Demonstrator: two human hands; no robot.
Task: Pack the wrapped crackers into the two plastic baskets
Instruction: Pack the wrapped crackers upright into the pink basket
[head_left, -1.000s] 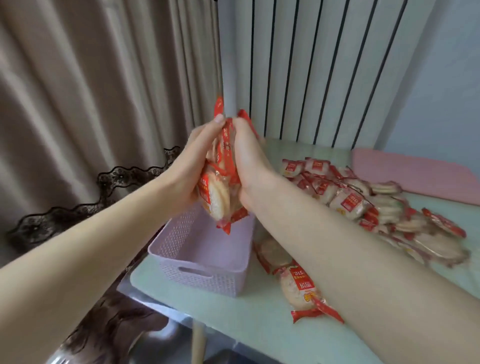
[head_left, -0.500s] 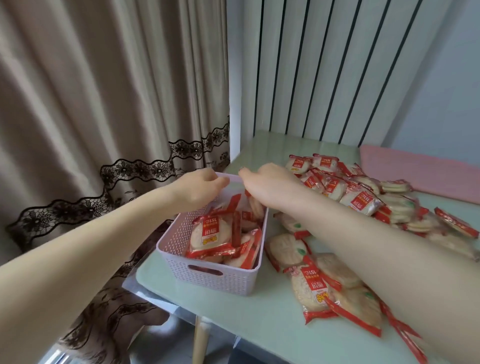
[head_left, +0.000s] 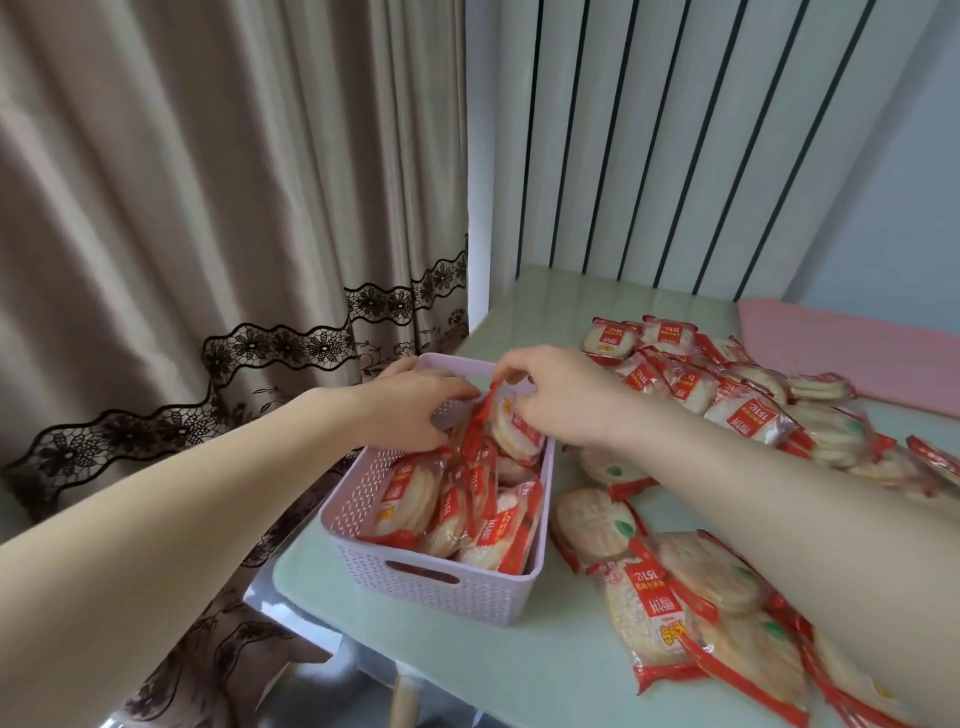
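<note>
A lilac plastic basket (head_left: 441, 587) stands at the table's near left corner with several red-and-clear wrapped cracker packs (head_left: 467, 509) inside. My left hand (head_left: 415, 410) reaches into the basket's far left part, fingers curled against the packs. My right hand (head_left: 556, 389) pinches the top of an upright cracker pack (head_left: 514, 426) at the basket's far right. Loose packs (head_left: 691, 587) lie on the table right of the basket, and a bigger pile (head_left: 727, 395) lies further back. Only one basket is in view.
The pale green table (head_left: 467, 670) ends close in front of and left of the basket. A beige curtain (head_left: 208, 234) with black lace hangs on the left. A pink mat (head_left: 857, 353) lies at the back right, before a striped wall panel.
A second ago both hands held a bundle of packs above the basket. The packs now lie inside it, and both hands have dropped to the basket's far end among them.
</note>
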